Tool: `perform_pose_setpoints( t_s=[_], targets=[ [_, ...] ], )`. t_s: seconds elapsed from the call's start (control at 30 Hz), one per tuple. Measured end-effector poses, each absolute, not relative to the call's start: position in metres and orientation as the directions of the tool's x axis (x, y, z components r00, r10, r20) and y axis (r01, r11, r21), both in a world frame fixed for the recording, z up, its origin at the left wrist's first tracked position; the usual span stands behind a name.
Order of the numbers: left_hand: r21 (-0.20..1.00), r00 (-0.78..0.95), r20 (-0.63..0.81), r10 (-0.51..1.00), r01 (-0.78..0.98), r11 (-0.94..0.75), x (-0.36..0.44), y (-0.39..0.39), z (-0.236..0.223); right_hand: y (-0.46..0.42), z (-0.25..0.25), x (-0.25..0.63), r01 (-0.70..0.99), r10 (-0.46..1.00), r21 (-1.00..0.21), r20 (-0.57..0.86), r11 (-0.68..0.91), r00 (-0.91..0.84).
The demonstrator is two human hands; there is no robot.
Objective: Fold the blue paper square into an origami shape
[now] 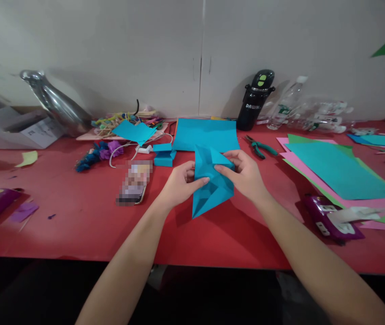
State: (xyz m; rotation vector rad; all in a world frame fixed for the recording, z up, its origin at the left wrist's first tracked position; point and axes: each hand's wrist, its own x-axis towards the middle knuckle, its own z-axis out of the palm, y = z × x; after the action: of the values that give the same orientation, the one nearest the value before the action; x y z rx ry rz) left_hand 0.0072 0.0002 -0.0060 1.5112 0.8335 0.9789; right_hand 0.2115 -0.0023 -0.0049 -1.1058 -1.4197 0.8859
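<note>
A partly folded blue paper [211, 192] is held just above the red table [77, 225], near its middle. My left hand [180, 184] pinches the paper's left edge, thumb on top. My right hand [244, 174] grips the paper's right side, with the fingers curled over a fold. Both hands are closed on the same sheet. Its lower point hangs toward me.
A flat blue sheet [206, 133] lies behind the hands, with small folded blue pieces [163, 155] to its left. A phone [134, 183], pliers [260, 146], a black bottle [255, 100], stacked coloured paper [341, 169] and purple packets [331, 216] lie around. Craft clutter sits at the back left.
</note>
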Motion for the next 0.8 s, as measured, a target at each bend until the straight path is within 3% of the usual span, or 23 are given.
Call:
perform_pose_setpoints(
  t_s=[0.17,0.33,0.8],
  targets=[
    [0.989,0.415,0.135,0.9,0.002,-0.149,0.0054,0.0025,-0.0073,-0.002,-0.0046,0.2113,0.069,0.978,-0.976,0.209,0.207,0.02],
    [0.984,0.401,0.153,0.903,0.018,-0.175,0.005,0.0027,-0.007,-0.0021,-0.0066,0.2124,-0.026,0.992,-0.997,0.074,0.072,-0.105],
    [0.988,0.388,0.114,0.915,0.048,-0.144,0.0021,0.0071,-0.0089,0.0001,-0.003,0.2207,-0.037,0.989,-0.997,0.078,0.074,-0.127]
  ],
)
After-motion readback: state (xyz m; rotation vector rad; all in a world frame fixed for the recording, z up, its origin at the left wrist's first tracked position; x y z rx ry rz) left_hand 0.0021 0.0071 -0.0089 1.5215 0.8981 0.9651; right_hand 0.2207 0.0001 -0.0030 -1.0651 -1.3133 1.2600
